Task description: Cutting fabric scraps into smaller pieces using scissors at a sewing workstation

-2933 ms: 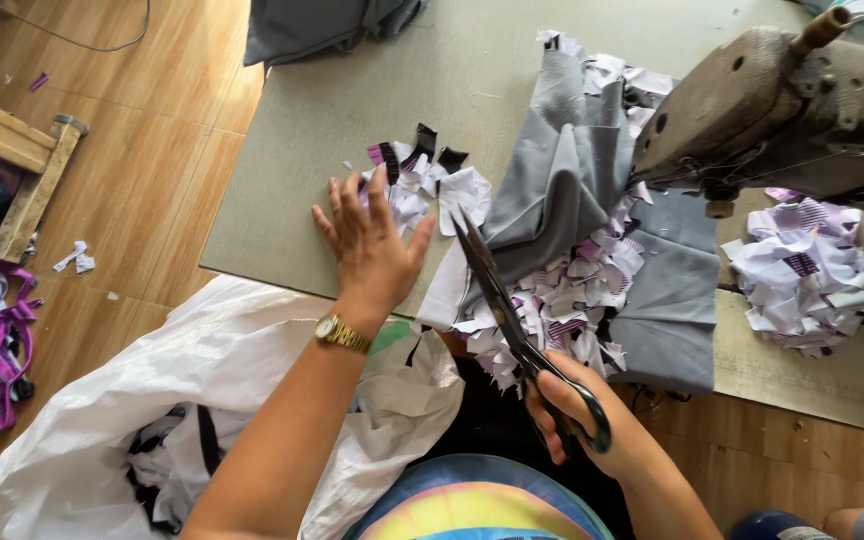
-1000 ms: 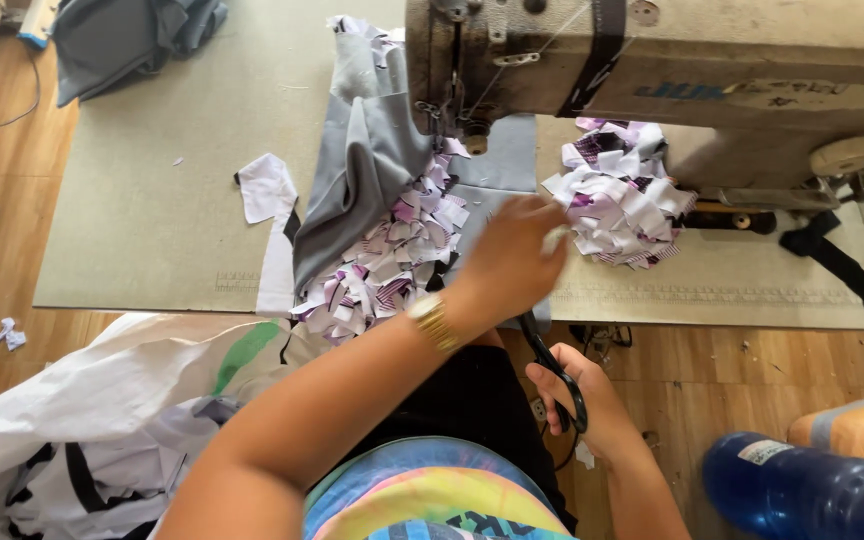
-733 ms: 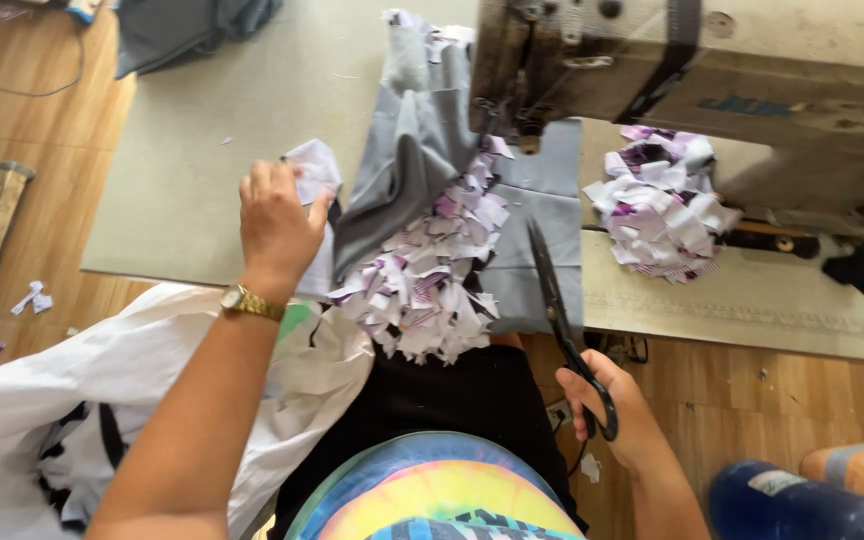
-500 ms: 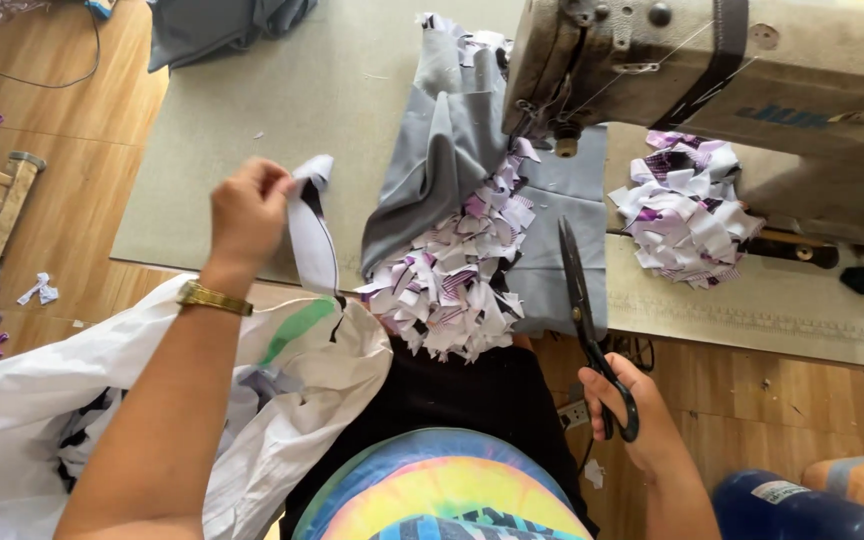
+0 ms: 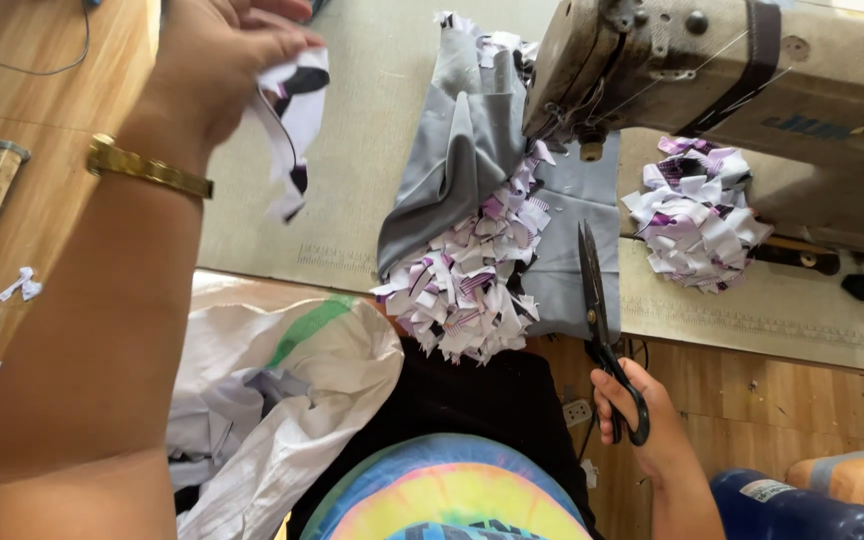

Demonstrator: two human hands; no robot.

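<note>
**stitchfan:** Looking down from the head cam, the left hand (image 5: 217,60) is raised over the near-left part of the counter (image 5: 352,190), grip pinched tight on a small white scrap of fabric (image 5: 290,120) with dark and purple bits on it. The scrap dangles off the fingers, clear of the surface. Gold watch band (image 5: 147,168) on that wrist.

**bobbin_joe:** And the other one?

**stitchfan:** The right hand (image 5: 642,420) sits low, off the near edge of the counter, grip wrapped through the black loops of a big pair of scissors (image 5: 597,310). Blades point up and away, closed as far as I can tell, with the tips over the grey garment (image 5: 462,170).

**bobbin_joe:** Where's the pile?

**stitchfan:** The grey garment lies in the middle of the counter, running from the far edge to the near one, tucked under the head of the sewing machine (image 5: 752,80) at the far right. A heap of white-and-purple cuttings (image 5: 472,280) lies on it and spills over the near edge. A second heap (image 5: 697,215) sits just under the machine arm, right of the scissors. A white sack (image 5: 292,370) hangs open below the near-left edge, under the raised scrap.
</note>
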